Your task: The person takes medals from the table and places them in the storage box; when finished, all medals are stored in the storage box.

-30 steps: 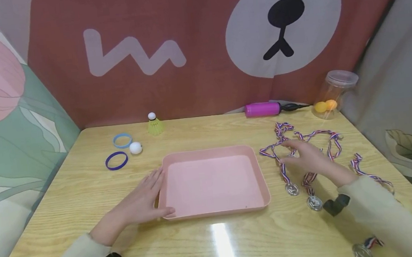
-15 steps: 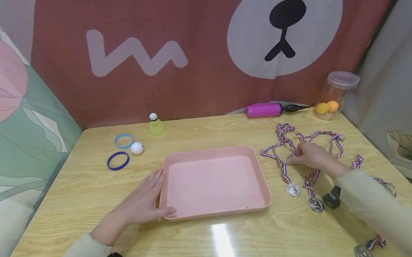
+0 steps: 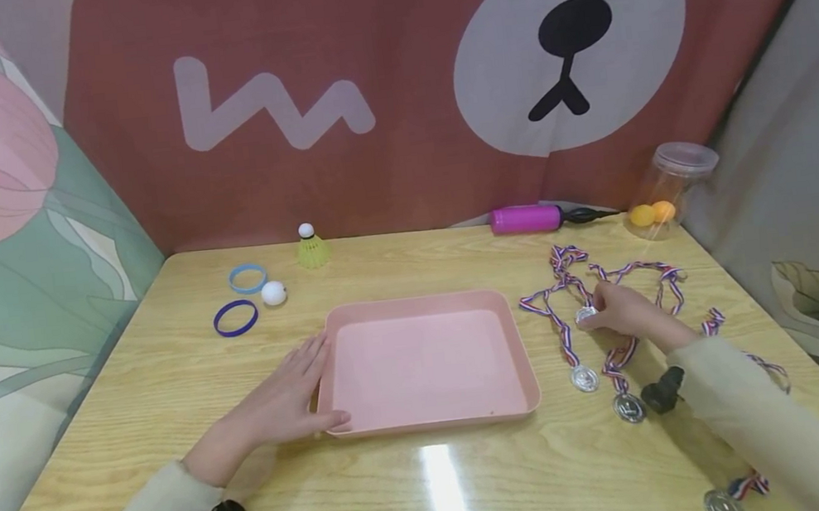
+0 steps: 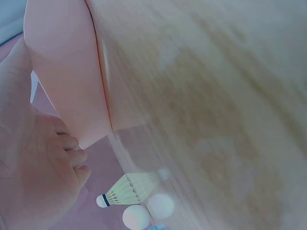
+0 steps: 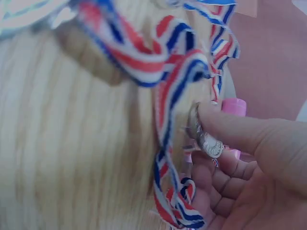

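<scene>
My right hand [image 3: 627, 312] pinches a silver medal [image 3: 586, 314] between thumb and fingers. In the right wrist view the medal [image 5: 206, 136] is tilted on edge, and red, white and blue striped ribbons lie close by. Two more silver medals, a left one [image 3: 584, 378] and a nearer one [image 3: 629, 407], lie on the table beside that hand with ribbons attached. A further medal [image 3: 723, 505] sits at the near right, its ribbon partly hidden by the sleeve. My left hand [image 3: 282, 398] rests along the left wall of a pink rectangular tray [image 3: 431, 426], fingers extended, thumb at its near corner.
At the back left are a yellow shuttlecock [image 3: 312, 249], a white ball [image 3: 274, 293], a light blue ring [image 3: 248, 278] and a dark blue ring [image 3: 235, 318]. A magenta hand pump [image 3: 526, 219] and a clear jar [image 3: 679, 181] holding orange balls stand at the back right.
The right hand has moved slightly right, and its spread fingers have closed on the medal, whose face now shows at the fingertips. The left hand stays on the tray.
</scene>
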Available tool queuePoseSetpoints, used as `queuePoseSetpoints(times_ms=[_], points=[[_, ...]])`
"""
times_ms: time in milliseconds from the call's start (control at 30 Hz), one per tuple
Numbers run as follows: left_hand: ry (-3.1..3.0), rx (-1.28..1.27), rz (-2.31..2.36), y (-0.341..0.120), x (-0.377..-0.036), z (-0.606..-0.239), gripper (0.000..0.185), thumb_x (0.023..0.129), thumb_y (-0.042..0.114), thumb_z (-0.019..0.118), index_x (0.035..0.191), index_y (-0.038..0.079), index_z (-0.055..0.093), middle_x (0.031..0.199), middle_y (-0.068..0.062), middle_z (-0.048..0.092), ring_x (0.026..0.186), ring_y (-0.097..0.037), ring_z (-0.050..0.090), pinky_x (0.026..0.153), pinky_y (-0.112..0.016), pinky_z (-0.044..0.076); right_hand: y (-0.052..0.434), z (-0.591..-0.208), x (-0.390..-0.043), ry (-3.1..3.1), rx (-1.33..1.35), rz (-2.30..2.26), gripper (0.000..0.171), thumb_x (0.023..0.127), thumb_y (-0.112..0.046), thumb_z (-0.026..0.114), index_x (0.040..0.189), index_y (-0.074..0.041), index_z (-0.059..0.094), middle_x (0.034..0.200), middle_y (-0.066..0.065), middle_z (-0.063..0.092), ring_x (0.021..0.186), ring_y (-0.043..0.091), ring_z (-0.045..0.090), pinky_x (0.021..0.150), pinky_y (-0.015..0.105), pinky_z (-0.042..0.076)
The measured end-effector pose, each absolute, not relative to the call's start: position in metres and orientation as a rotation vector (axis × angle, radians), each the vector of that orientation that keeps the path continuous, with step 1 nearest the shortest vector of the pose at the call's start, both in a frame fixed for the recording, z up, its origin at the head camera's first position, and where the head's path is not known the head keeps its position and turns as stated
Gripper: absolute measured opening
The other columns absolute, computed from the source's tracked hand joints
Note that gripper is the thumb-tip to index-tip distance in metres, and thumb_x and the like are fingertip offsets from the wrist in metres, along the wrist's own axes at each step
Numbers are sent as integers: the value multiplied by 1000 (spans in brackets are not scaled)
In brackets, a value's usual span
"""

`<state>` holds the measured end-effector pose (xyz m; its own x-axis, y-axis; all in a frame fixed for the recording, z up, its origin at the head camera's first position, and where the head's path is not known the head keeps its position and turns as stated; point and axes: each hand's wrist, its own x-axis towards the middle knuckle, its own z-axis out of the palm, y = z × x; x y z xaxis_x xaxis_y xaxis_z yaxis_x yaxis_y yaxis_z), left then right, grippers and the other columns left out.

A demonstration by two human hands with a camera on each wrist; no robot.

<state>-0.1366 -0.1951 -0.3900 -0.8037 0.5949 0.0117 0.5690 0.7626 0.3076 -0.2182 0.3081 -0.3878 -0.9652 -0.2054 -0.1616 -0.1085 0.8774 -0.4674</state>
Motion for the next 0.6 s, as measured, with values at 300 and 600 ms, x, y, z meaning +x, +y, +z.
queuePoseSetpoints(times_ms=[300,600], points=[[2869,948,452,-195,-137,-390,101,82,63,52,142,-10,18,150,-22,9,135,-38,12,109,-47,13,322,-382,-220,2793,-251,-866,25,84,-14,67,89,8,55,79,15,60,73,25,56,60,33,46],[2865,949,452,-195,-137,-389,101,81,64,52,142,-10,18,150,-22,9,135,-38,11,109,-47,13,327,-351,-222,2702,-91,-1142,37,95,-23,53,106,13,55,74,3,58,68,14,55,63,30,51]])
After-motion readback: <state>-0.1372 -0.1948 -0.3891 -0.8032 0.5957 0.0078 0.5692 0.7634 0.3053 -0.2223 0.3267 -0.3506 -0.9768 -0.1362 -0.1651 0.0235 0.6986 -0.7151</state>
